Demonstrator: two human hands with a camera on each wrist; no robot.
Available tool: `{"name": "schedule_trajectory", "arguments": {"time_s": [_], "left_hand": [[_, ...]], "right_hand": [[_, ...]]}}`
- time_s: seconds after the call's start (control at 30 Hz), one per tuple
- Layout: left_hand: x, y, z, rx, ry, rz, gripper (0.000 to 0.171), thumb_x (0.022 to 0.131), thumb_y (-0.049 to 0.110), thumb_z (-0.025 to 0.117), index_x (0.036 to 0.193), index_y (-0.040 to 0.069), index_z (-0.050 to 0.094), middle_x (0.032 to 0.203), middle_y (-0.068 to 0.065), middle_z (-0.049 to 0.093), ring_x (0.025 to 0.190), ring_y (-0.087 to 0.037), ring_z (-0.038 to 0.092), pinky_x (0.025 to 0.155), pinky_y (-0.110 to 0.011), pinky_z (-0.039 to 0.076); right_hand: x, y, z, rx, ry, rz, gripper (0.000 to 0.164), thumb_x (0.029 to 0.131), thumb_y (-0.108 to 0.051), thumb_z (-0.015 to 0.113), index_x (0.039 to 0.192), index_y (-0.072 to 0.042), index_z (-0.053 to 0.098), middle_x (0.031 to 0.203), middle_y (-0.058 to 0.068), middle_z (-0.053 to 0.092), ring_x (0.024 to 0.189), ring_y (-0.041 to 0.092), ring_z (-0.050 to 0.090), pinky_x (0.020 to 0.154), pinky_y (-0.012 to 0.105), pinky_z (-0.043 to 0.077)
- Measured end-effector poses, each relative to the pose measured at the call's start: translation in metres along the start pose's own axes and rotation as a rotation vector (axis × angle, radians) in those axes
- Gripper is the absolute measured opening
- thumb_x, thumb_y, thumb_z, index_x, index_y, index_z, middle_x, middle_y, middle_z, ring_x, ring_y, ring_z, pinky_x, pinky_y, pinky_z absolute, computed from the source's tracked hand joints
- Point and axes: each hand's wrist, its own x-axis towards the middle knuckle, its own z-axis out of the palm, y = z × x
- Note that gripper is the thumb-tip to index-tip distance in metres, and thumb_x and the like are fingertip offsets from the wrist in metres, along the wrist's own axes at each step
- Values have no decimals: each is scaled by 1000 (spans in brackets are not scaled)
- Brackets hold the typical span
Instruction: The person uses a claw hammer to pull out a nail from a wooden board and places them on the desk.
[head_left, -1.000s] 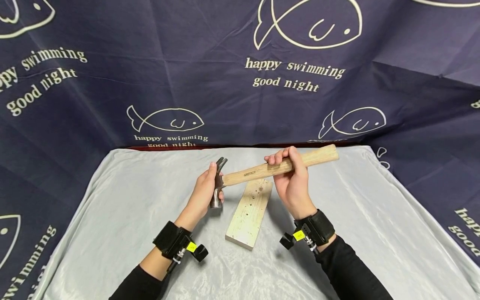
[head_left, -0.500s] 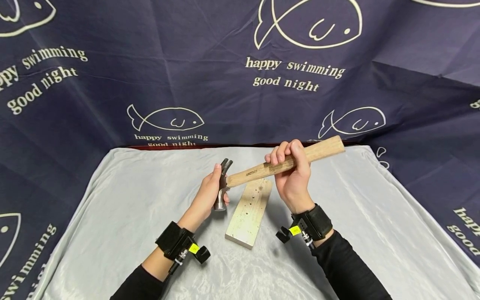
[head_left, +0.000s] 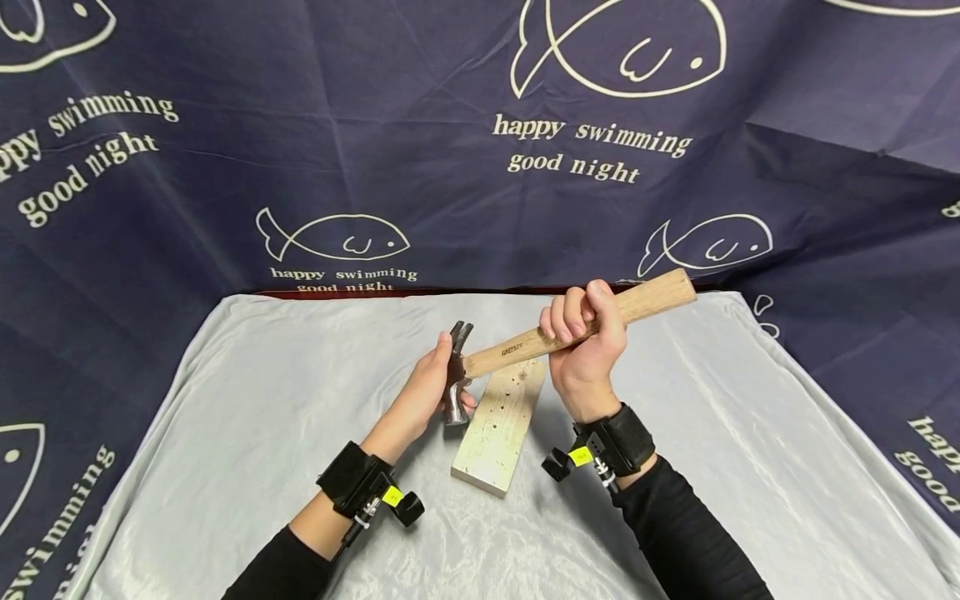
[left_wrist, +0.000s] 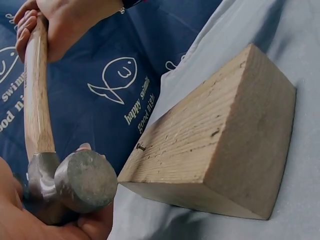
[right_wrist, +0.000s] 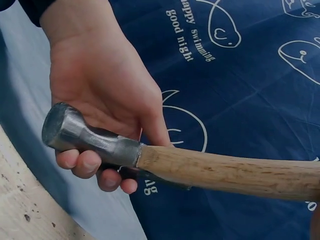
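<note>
A claw hammer (head_left: 498, 355) with a wooden handle is held up in both hands, its handle slanting up to the right. My left hand (head_left: 422, 385) holds the metal head, thumb along the near side and fingers curled beneath, as the right wrist view shows. My right hand (head_left: 588, 354) grips the handle past its middle, leaving the butt end sticking out. Below and just right of the hammer head (left_wrist: 85, 182), a pale wooden block (head_left: 489, 450) lies on the cloth, apart from the hammer. A small nail (left_wrist: 141, 147) stands out of its top, among several dark holes.
Light grey cloth (head_left: 225, 467) covers the table on all sides of the block. A dark blue curtain (head_left: 450, 167) with fish drawings hangs behind the table's back edge. Each wrist carries a strapped black camera mount (head_left: 360, 483).
Both hands and the hammer have shifted a little to the right, so the head is nearer the block. The handle's butt end has risen. The block has stayed in place.
</note>
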Motion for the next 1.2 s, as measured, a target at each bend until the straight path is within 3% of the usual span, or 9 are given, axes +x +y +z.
{"name": "schedule_trajectory", "arguments": {"time_s": [0.5, 1.03, 1.2], "left_hand": [[8, -5, 3, 34, -40, 16, 74, 114, 61, 22, 137, -3, 50, 70, -15, 66, 56, -20, 69, 56, -34, 59], [14, -6, 4, 26, -51, -2, 73, 113, 62, 25, 135, -2, 51, 71, -15, 64, 54, -21, 67, 56, -34, 59], [15, -6, 5, -2, -61, 8, 68, 114, 59, 25, 126, -2, 53, 73, -13, 59, 53, -20, 63, 56, -35, 59]], "right_hand": [[-1, 2, -3, -40, 50, -50, 34, 99, -9, 42, 68, -15, 31, 48, -9, 34, 39, 7, 27, 43, 24, 24], [2, 6, -3, -89, 60, -88, 36, 99, -10, 43, 66, -15, 29, 48, -9, 32, 39, 6, 26, 41, 23, 23], [3, 4, 0, -85, 93, -107, 36, 99, -8, 44, 66, -14, 29, 48, -9, 32, 38, 6, 26, 41, 23, 22]]}}
